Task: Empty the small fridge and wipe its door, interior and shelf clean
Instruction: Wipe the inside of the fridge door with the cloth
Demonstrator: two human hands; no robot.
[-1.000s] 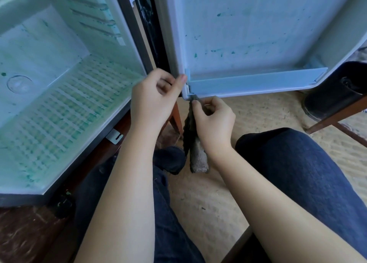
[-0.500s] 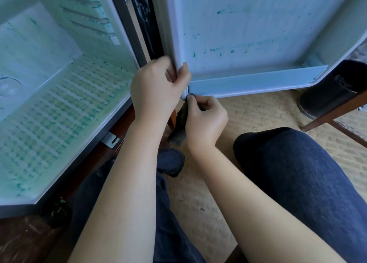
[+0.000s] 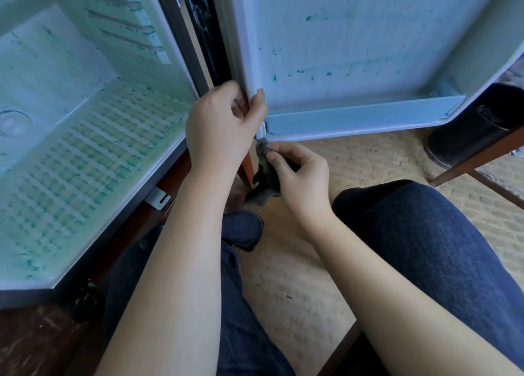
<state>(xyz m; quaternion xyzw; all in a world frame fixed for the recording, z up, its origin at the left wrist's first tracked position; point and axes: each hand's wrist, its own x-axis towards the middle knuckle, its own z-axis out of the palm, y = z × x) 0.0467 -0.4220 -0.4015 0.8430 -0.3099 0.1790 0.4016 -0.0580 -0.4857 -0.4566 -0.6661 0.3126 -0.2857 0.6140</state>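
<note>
My left hand (image 3: 224, 126) grips the fridge door (image 3: 354, 49) at its hinge-side edge; my right hand (image 3: 297, 177) pinches a dark cloth (image 3: 265, 174) just below the corner — the door's bottom rail (image 3: 360, 120) runs rightward, nearest my right.

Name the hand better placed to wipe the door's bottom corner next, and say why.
Right. The right hand already pinches the rag against the bottom corner of the door, while the left hand grips the door's edge, steadying it.

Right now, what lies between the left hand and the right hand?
In the head view, the door's lower hinge-side corner separates left hand above from right hand, pressing a dark cloth there.
</note>
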